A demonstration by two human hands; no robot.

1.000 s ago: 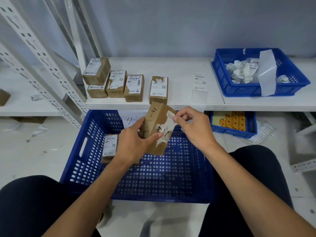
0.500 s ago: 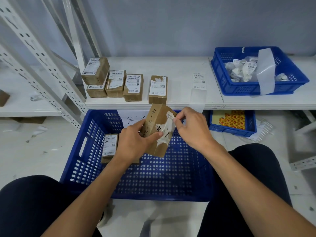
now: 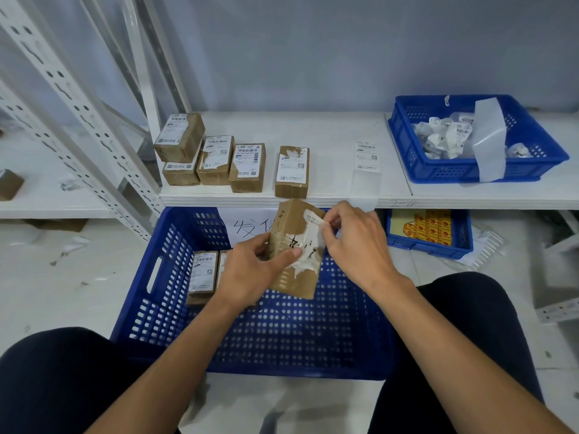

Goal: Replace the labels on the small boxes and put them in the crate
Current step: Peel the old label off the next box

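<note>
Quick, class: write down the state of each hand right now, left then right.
Left hand: grips the small box.
Right hand: pinches the torn label on that box.

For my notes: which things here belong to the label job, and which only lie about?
Job: held box, its torn label, shelf boxes, loose label, large crate, left hand, right hand.
Lying about: yellow-sheet basket, floor scraps, lone box far left.

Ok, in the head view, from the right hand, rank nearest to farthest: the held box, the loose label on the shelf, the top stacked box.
1. Held box: at the right hand, which pinches its label.
2. Loose label: on the shelf, just behind.
3. Top stacked box: shelf's left end, farthest.
</note>
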